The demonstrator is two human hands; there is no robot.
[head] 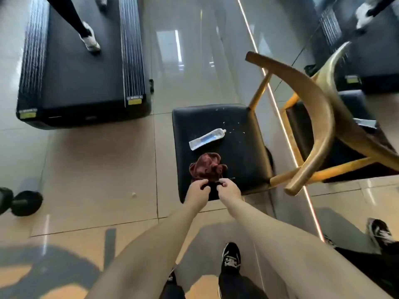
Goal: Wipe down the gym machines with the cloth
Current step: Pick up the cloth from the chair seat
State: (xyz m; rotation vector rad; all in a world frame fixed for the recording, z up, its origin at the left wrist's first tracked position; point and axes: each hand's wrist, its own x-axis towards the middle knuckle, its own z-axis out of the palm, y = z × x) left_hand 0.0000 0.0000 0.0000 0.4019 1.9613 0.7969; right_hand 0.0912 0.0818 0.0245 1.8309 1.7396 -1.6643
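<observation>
Left hand [197, 190] and right hand [230, 189] pinch a dark thing [212, 190] just before crumpled cloth [207, 165].

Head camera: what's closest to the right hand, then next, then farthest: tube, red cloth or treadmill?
1. Red cloth, on the seat, just past the right hand.
2. Tube, farther back on the seat.
3. Treadmill, far left.

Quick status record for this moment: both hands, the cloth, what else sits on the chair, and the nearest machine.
left hand: pinches a dark item at the seat's near edge
right hand: pinches the same dark item
cloth: maroon, crumpled on the chair seat, just beyond the hands
tube: white, lying on the seat beyond the cloth
treadmill: far left, another person's foot on it
dumbbell: on the floor, left
</observation>
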